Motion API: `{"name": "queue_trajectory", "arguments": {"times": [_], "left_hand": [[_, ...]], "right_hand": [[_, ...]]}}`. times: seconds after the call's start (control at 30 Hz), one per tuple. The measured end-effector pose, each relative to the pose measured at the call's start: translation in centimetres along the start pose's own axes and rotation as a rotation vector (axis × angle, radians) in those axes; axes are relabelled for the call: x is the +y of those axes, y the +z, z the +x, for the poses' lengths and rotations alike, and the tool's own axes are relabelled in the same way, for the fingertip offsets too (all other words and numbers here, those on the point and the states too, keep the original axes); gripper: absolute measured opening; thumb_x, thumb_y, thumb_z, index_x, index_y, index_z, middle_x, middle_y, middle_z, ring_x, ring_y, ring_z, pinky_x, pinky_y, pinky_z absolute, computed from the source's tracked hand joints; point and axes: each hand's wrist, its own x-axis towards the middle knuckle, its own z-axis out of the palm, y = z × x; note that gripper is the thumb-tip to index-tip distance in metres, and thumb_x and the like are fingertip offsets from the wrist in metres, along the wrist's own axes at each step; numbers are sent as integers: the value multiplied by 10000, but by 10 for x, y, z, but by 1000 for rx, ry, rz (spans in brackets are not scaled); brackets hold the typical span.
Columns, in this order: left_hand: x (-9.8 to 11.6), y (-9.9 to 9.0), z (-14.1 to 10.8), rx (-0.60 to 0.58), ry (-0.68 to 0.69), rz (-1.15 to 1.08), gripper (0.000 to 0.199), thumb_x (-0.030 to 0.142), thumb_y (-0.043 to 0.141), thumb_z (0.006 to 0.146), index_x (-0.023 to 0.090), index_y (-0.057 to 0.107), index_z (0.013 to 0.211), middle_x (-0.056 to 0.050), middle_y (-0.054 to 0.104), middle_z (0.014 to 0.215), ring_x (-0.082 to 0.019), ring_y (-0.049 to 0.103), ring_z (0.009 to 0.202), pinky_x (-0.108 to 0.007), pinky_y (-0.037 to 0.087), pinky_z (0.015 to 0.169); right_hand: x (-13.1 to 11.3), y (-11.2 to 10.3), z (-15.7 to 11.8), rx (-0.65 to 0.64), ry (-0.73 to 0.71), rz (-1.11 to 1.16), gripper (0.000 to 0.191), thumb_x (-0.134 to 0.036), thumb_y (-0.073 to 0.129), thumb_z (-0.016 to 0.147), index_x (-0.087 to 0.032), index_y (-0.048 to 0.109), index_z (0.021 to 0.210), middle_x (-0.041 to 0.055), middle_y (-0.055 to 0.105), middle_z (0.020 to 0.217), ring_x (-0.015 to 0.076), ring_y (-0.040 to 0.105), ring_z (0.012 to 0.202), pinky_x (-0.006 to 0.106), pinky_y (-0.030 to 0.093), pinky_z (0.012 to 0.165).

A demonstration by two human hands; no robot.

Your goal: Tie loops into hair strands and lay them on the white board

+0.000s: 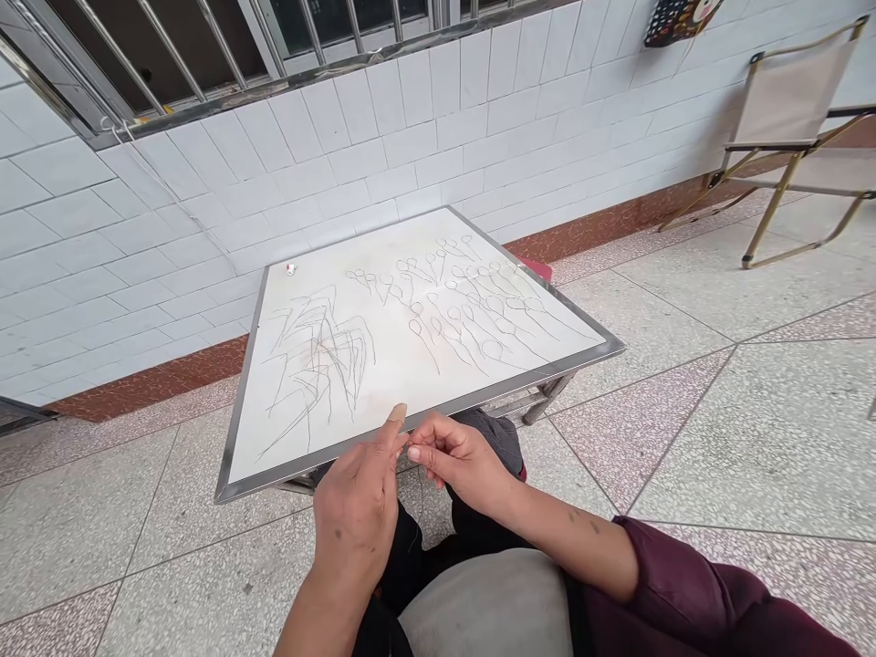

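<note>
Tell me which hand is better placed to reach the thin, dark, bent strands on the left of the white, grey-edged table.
Left, I'd judge. The left hand is at the table, nearer the bent strands; the right hand lies farther right, toward the thin, looped strands.

So your flat white tabletop [401, 374] has a grey metal rim [510, 389], and the thin dark strands [419, 331] pop against it like pencil scribbles. The small plastic-looking bit [291, 268] is white with red. Your shiny fabric sleeve [677, 570] is deep maroon, your trousers [472, 527] black, the cloth on your lap [489, 607] light grey. You've got white rectangular wall tiles [411, 146] with thin greyish joint lines over a reddish-brown marbled skirting [171, 370]. Your stone floor [773, 429] is speckled grey-white with pinkish speckled triangles, and that folding fabric chair [787, 91] is beige with a goldish frame and black fittings.
</note>
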Motion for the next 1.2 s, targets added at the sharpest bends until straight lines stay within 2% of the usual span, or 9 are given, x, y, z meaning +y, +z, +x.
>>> {"name": "queue_trajectory", "arguments": {"times": [0.2, 0.3, 0.47, 0.6, 0.7, 0.83, 1.2], "left_hand": [[-2, -10, 9, -151, -68, -17, 450, 213, 470, 976, 305, 469, 1417, 10, 761, 1019, -172, 692, 915, -290, 540, 748], [0, -19, 18, -247, -140, -56, 442, 254, 464, 974, 334, 472, 1409, 30, 759, 1047, -185, 690, 947, -309, 530, 753], [1, -28, 36, -467, -276, -207, 443, 252, 472, 949, 359, 499, 1378, 68, 765, 987, -177, 687, 845, -309, 494, 736], [-7, -22, 45, -542, -322, -366, 462, 246, 502, 915, 355, 520, 1363, 65, 734, 835, -162, 650, 749, -308, 473, 739], [-11, -16, 49, -535, -359, -514, 489, 216, 524, 872, 305, 538, 1352, 49, 679, 750, -156, 624, 712, -300, 475, 723], [-10, -11, 53, -458, -443, -605, 502, 215, 548, 827, 234, 564, 1328, 24, 652, 733, -158, 602, 685, -297, 475, 691], [-21, -13, 59, -303, -566, -504, 473, 241, 565, 788, 222, 619, 1258, 18, 647, 742, -175, 595, 722, -329, 454, 745]], "right_hand": [[-4, -2, 3, -5, 71, -4, 299, -454, 716, 789, -187, 581, 773, -57, 528, 606, 69, 459, 488, 202, 394, 459], [-7, -3, 5, -13, 95, 21, 307, -416, 756, 752, -198, 549, 813, -70, 541, 620, 67, 465, 492, 198, 387, 462], [-7, -6, 11, -57, 163, 124, 435, -363, 830, 663, -218, 453, 823, -92, 575, 627, 65, 476, 475, 183, 343, 434], [-6, -8, 15, -77, 184, 150, 454, -335, 846, 640, -213, 441, 805, -101, 577, 612, 54, 462, 456, 184, 338, 439], [-8, -9, 17, -87, 193, 143, 437, -346, 844, 644, -206, 456, 787, -100, 566, 594, 52, 459, 462, 185, 333, 450], [-10, -9, 19, -122, 213, 162, 381, -385, 821, 679, -194, 519, 811, -83, 570, 622, 53, 446, 488, 186, 319, 465], [12, -8, 13, -163, 253, 265, 317, -346, 826, 699, -170, 581, 798, -66, 546, 637, 59, 433, 525, 190, 317, 489]]}}
